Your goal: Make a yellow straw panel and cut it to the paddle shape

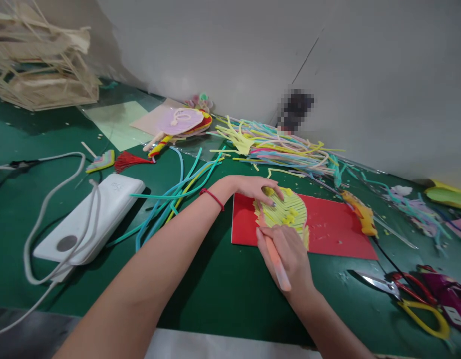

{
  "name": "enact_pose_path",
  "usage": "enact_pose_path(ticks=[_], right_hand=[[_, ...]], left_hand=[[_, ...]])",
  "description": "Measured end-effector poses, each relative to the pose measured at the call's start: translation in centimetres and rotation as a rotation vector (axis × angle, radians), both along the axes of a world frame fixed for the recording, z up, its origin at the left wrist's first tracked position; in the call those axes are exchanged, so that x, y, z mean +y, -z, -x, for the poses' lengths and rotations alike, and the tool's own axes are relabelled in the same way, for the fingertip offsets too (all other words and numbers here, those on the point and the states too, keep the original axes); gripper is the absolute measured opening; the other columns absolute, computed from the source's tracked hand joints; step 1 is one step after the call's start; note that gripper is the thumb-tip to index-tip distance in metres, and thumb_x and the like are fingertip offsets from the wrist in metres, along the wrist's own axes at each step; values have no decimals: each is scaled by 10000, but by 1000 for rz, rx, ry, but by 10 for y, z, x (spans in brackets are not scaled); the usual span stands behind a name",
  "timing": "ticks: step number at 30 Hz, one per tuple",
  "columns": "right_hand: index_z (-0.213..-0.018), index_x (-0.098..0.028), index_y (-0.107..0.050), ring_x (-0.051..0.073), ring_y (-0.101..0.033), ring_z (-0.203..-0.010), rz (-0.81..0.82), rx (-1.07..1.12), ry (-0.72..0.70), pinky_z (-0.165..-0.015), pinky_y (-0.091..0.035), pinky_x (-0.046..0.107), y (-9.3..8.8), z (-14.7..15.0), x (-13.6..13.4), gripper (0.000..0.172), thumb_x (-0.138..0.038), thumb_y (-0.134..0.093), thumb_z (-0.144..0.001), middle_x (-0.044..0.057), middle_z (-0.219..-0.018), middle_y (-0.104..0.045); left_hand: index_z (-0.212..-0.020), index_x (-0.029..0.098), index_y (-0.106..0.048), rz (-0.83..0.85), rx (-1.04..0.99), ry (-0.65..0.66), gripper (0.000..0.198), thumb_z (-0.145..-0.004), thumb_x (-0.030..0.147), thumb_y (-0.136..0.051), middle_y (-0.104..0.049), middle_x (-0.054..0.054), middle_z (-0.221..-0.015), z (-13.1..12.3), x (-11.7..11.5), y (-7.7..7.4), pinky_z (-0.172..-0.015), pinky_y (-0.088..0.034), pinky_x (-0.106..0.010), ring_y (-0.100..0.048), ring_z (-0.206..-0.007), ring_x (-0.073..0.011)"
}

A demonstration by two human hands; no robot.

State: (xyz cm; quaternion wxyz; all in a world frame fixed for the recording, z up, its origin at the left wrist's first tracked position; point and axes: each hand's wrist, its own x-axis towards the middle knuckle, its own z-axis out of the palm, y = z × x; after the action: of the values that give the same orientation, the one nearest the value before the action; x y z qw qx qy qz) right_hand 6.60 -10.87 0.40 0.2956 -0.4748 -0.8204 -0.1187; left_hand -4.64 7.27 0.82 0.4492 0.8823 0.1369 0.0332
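My left hand point(257, 190), a red cord round its wrist, lies with fingers spread on the upper left of a round, ridged yellow piece point(297, 208). The piece looks built from yellow strips side by side, with loose yellow bits on top and a pinkish rim. It rests on a red rectangular sheet point(338, 232). My right hand point(288, 249) is closed round an orange pen-shaped tool with a pale end point(277, 262). The tool's far end is at the piece's lower left edge; its tip is too small to make out.
Colored strips point(278, 149) lie heaped by the wall. An orange-yellow corded tool point(359, 212) rests on the sheet's right end; scissors point(398, 294) lie nearer. At left are blue-green strips point(170, 202) and a white power bank point(91, 219) with cable. Behind is a lilac round fan point(181, 122).
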Motion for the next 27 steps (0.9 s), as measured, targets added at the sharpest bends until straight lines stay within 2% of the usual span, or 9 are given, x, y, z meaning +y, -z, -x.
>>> enact_pose_path(ticks=[1,4,9,13,16,21,24,27], right_hand=[[-845,-149,-553,154,-506,-644,6,-31,6,-602,-402,292,0,1,0,28,-165,-561,-867,29,-654,-558],[-752,-159,-575,150,-438,-600,11,-123,19,-576,-349,291,1,4,0,168,-227,-523,-897,16,-598,-493],[-674,-169,-581,148,-404,-608,32,-186,26,-578,-309,283,2,10,2,260,-260,-508,-906,17,-594,-461],[-611,-173,-547,142,-376,-595,42,-156,22,-576,-296,283,3,11,-1,286,-229,-526,-891,10,-578,-436],[-590,-174,-524,134,-368,-589,54,-110,6,-576,-296,278,3,8,-7,286,-196,-547,-874,0,-569,-418],[-657,-163,-557,130,-387,-594,57,-90,-27,-578,-302,273,2,1,-16,199,-168,-572,-855,-2,-586,-437],[-684,-155,-574,132,-412,-601,49,-97,7,-583,-305,274,2,2,-17,179,-165,-565,-862,6,-599,-460],[-645,-173,-558,135,-403,-596,61,-170,51,-588,-299,277,2,6,-15,244,-179,-524,-887,3,-590,-445]], left_hand=[[-1243,221,-545,-10,6,15,485,-776,349,-578,-339,-49,-1491,0,0,0,-1109,-217,-373,-195,-1407,-229],[-1261,245,-526,-46,26,45,530,-744,334,-602,-328,-29,-1496,-2,1,2,-1120,-189,-369,-169,-1415,-221],[-1269,213,-528,-80,30,65,552,-742,361,-601,-381,-56,-1461,-4,1,4,-1123,-178,-369,-156,-1416,-233],[-1254,202,-548,-20,-3,23,508,-764,333,-571,-460,-56,-1395,-4,-1,3,-1096,-247,-356,-332,-1331,-248],[-1305,200,-485,74,-61,-59,541,-780,314,-540,-460,-42,-1401,-3,-2,1,-1056,-312,-322,-429,-1252,-216],[-1369,170,-379,115,-91,-90,639,-764,283,-550,-371,-71,-1473,-5,-2,0,-1059,-310,-290,-384,-1306,-179],[-1390,172,-360,48,-51,-94,693,-742,289,-575,-363,-73,-1478,-7,-5,-3,-1074,-290,-308,-374,-1314,-202],[-1407,241,-353,-42,49,-72,731,-732,362,-606,-292,-60,-1516,-9,-9,-6,-1107,-225,-385,-245,-1388,-259]])
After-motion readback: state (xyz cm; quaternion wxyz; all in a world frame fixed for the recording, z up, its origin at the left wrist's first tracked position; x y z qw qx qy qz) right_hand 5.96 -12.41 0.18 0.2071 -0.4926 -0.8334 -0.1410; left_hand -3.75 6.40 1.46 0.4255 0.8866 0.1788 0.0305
